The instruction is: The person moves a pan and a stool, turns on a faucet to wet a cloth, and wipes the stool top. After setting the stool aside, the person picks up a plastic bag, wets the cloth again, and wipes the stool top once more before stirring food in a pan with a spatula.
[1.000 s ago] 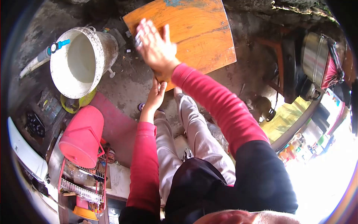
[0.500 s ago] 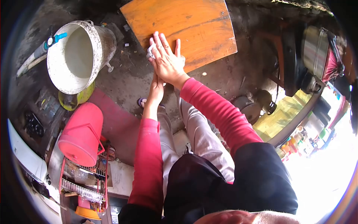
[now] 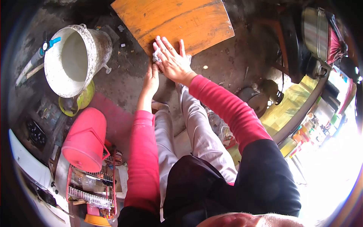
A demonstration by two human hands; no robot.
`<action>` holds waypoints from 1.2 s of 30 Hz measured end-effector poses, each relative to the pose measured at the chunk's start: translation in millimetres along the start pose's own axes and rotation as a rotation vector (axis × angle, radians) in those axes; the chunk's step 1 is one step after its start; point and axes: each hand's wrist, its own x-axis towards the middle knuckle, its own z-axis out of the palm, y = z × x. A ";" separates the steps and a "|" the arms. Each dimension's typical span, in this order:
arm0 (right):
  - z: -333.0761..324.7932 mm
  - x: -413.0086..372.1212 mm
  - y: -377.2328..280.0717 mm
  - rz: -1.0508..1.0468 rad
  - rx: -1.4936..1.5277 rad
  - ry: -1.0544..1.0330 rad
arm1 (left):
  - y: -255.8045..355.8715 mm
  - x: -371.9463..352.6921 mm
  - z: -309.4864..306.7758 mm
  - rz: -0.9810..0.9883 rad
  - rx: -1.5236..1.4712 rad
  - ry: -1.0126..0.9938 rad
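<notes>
An orange-brown wooden board [image 3: 177,22] with dark scratches lies at the top centre. My right hand [image 3: 173,62], back upward and fingers spread, presses a crumpled white cloth [image 3: 156,56] against the board's near corner. White cloth also shows past the far side of that hand. Beside its wrist, my left hand [image 3: 150,80] reaches up to the same corner, thumb side near the cloth. Its fingertips are partly hidden, and what they hold, if anything, cannot be made out.
A large whitish bucket [image 3: 92,56] stands at the left by a blue-handled tap [image 3: 53,42]. Below it are a yellow-green basin [image 3: 87,99], a pink bucket [image 3: 85,142] and a wire rack [image 3: 90,195]. Dark pans [image 3: 257,102] lie right of my legs.
The board sits higher and further left in view. My right hand has shifted slightly right, and my left hand has moved left and a little down, slightly away from it.
</notes>
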 end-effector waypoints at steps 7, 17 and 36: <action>-31.4 -16.7 180.2 0.536 -0.022 0.320 | -7.4 8.0 -0.3 -0.008 0.105 -0.020; -6.9 14.2 22.1 -0.053 -0.028 0.068 | -11.3 8.8 -12.3 0.037 0.173 -0.035; -28.1 20.5 91.1 -0.044 -0.075 0.029 | 13.1 3.6 -13.6 -0.120 0.386 -0.070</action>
